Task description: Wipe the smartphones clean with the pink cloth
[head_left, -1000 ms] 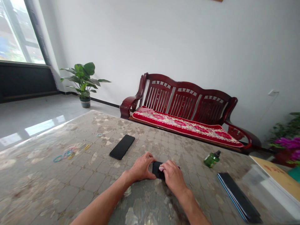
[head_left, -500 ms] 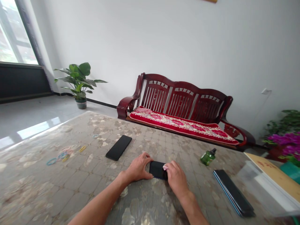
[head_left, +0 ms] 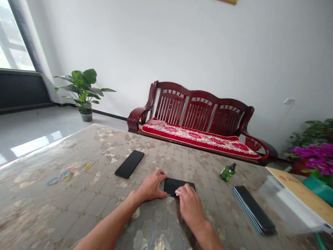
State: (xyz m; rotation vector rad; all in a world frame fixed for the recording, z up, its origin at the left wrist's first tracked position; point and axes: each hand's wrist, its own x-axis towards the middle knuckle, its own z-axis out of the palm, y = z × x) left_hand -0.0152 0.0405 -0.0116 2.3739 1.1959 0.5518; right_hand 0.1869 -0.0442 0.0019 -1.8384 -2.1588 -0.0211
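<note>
A dark phone (head_left: 171, 185) lies flat on the patterned table (head_left: 85, 205) between my hands. My left hand (head_left: 153, 185) grips its left end, thumb on the near edge and fingers at the far edge. A small pinkish-white cloth (head_left: 178, 192) is pinched in the fingers of my right hand (head_left: 189, 203), pressed on the near right part of the screen. To the left of my left hand lies another black phone (head_left: 129, 164). The right hand covers the near right corner of the phone it touches.
Right of my hands stand a green bottle (head_left: 228, 172), a stack of phones (head_left: 255, 209) and a clear box (head_left: 283, 203) with a tan board. Rubber bands (head_left: 64, 174) lie at the left. Beyond the table is a wooden bench (head_left: 197, 109).
My right hand with the cloth has moved left and toward the near edge of the phone, uncovering its far right corner. The whole view has shifted slightly.
</note>
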